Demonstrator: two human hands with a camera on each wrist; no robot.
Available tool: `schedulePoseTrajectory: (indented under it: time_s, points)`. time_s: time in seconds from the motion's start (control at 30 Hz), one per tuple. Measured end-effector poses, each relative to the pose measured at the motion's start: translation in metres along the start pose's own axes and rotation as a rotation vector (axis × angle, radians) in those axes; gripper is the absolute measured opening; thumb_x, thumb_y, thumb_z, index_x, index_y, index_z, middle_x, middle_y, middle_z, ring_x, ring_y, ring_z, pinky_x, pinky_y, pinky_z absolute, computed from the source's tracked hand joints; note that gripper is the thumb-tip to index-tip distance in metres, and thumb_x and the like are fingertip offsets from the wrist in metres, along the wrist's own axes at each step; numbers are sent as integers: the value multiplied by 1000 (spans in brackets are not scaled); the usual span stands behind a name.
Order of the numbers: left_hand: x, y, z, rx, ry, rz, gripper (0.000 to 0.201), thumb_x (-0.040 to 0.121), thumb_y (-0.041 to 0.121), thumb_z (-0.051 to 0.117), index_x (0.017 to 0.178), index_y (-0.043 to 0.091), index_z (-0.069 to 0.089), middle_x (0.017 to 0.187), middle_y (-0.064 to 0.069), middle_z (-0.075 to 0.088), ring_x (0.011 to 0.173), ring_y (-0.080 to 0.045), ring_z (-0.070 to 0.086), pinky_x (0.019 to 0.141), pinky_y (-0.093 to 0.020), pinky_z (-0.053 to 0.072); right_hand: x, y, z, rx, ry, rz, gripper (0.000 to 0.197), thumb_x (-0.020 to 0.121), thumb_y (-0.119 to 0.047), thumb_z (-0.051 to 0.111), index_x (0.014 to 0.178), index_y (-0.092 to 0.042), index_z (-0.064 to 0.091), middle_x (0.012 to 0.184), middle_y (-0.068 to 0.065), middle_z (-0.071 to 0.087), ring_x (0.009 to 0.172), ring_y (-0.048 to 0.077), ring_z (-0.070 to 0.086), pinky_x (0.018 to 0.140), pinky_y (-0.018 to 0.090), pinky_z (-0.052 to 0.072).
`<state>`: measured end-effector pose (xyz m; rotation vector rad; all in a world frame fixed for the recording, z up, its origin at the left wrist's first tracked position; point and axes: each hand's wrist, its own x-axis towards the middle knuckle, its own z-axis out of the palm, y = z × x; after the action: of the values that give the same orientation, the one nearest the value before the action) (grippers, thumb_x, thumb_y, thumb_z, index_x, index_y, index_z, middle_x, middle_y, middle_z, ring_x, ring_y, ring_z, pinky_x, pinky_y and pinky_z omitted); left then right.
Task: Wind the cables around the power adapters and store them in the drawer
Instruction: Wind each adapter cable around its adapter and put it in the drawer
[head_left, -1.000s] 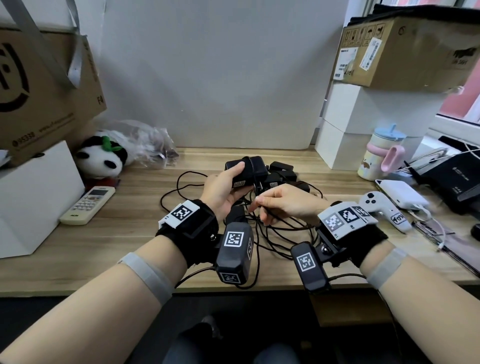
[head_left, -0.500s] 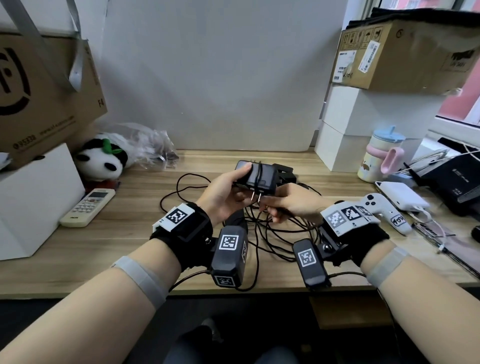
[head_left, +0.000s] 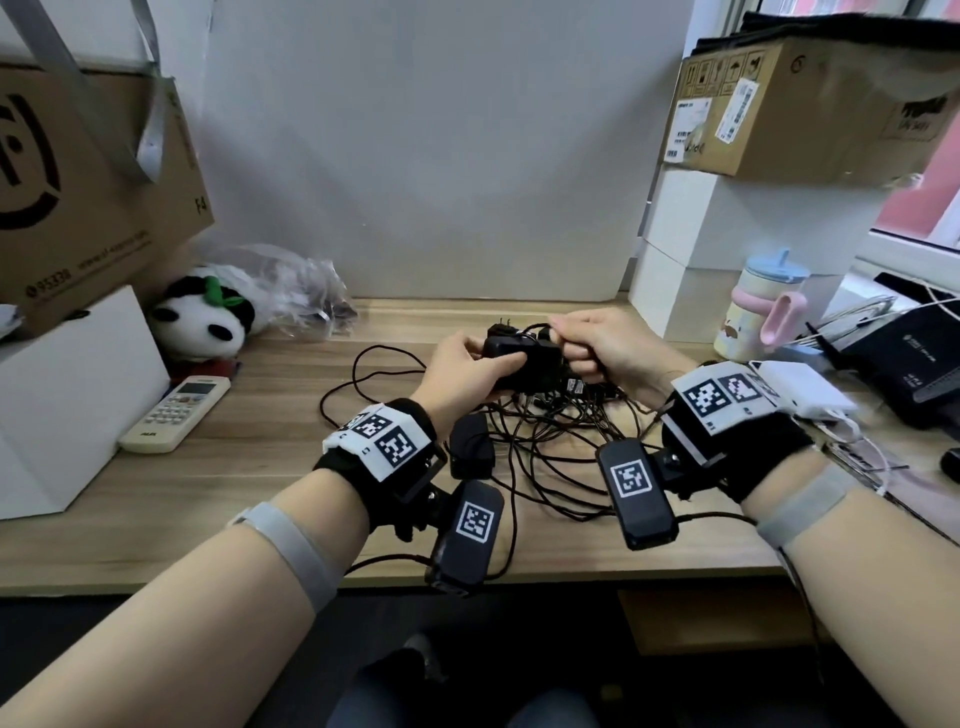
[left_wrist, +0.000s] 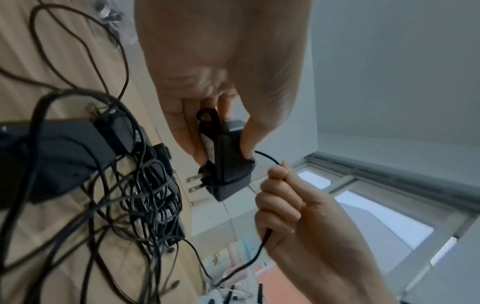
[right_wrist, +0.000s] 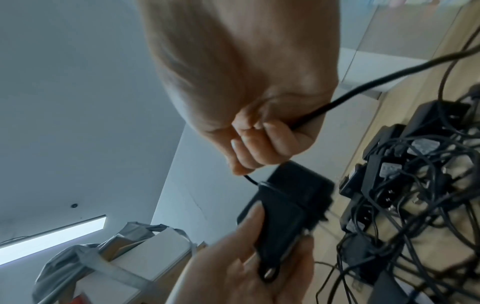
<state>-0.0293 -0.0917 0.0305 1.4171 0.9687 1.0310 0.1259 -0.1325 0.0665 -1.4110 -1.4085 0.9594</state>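
Note:
My left hand (head_left: 485, 361) grips a black power adapter (head_left: 519, 356) above the wooden desk (head_left: 249, 467), its two plug prongs pointing away from me. In the left wrist view one turn of thin black cable (left_wrist: 265, 242) lies around the adapter (left_wrist: 228, 164). My right hand (head_left: 574, 345) pinches that cable just to the right of the adapter and holds it taut. The right wrist view shows the right hand (right_wrist: 259, 139) closed on the cable (right_wrist: 363, 88), with the adapter (right_wrist: 285, 205) in my left hand's fingers (right_wrist: 249, 226). No drawer is in view.
A tangle of other black adapters and cables (head_left: 550, 421) lies under my hands, and one adapter (head_left: 470, 447) sits nearer me. A panda plush (head_left: 208, 317), a remote (head_left: 176, 413) and a white box (head_left: 62, 395) are on the left. A cup (head_left: 758, 306) and a white power bank (head_left: 800, 389) stand on the right.
My left hand has raised and turned the adapter so its prongs face away. My right hand has come up from below it to its right side, bringing the cable around it.

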Motion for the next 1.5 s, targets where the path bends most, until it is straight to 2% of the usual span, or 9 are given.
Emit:
schedulePoseTrajectory:
  time_s: [0.13,0.3,0.53,0.7,1.0,1.1,1.2,1.3,1.5]
  points:
    - [6,-3,5,-312,77,-110,24,87,8,64,105,-5,56,106,-18,60,98,-28,63,76,-31,56,-3,9,9,26,-62,-26,30,100,-21,41,73,-13,52,48,-9,40,40,3,33,39,13,23]
    - [9,-1,-12,-793,67,-260,24,91,9,59,111,-2,54,114,-20,56,104,-29,57,69,-27,58,-8,24,10,25,-78,-37,32,100,-23,41,72,-11,53,49,-8,39,42,5,34,44,16,24]
    - [7,-2,-21,-1008,27,-307,28,90,12,60,112,-4,54,98,-20,58,82,-30,64,73,-28,58,-7,46,13,10,-70,-19,32,99,-22,43,71,-11,54,48,-8,37,40,4,34,43,14,25]
    - [4,-1,-24,-878,-72,-317,26,92,23,58,110,4,58,84,-11,60,72,-20,59,55,-19,54,-3,46,13,3,-89,-4,31,98,-24,46,71,-11,54,49,-8,37,41,4,33,43,13,25]
    - [6,-2,-31,-847,7,-234,10,93,17,57,93,8,61,90,-12,63,78,-19,63,70,-25,57,-3,48,8,30,-153,34,32,98,-26,43,70,-13,51,49,-10,36,44,5,32,45,17,23]
    - [2,-5,-28,-816,-83,-264,14,93,21,57,95,8,62,84,-9,63,66,-17,62,60,-22,56,0,49,13,-71,-104,34,32,97,-28,46,71,-13,54,50,-9,37,44,5,33,46,18,23]
    - [-3,-5,-26,-619,-259,-285,21,90,31,56,92,11,61,75,-3,57,60,-12,51,57,-21,47,4,43,14,-92,-83,56,33,97,-24,47,67,-13,52,53,-5,35,46,9,30,47,23,20]
    - [-3,-3,-25,-380,-305,-220,18,90,31,57,88,14,61,73,-1,57,61,-11,50,61,-22,44,10,26,6,-77,-39,96,34,97,-21,47,63,-15,46,52,-4,35,46,11,30,47,24,21]
    - [0,2,-23,-50,-137,19,21,85,21,68,103,11,62,90,-5,64,72,-13,60,58,-14,51,10,-5,3,-19,40,-17,32,99,-22,44,68,-14,49,47,-11,35,35,0,30,32,11,20]
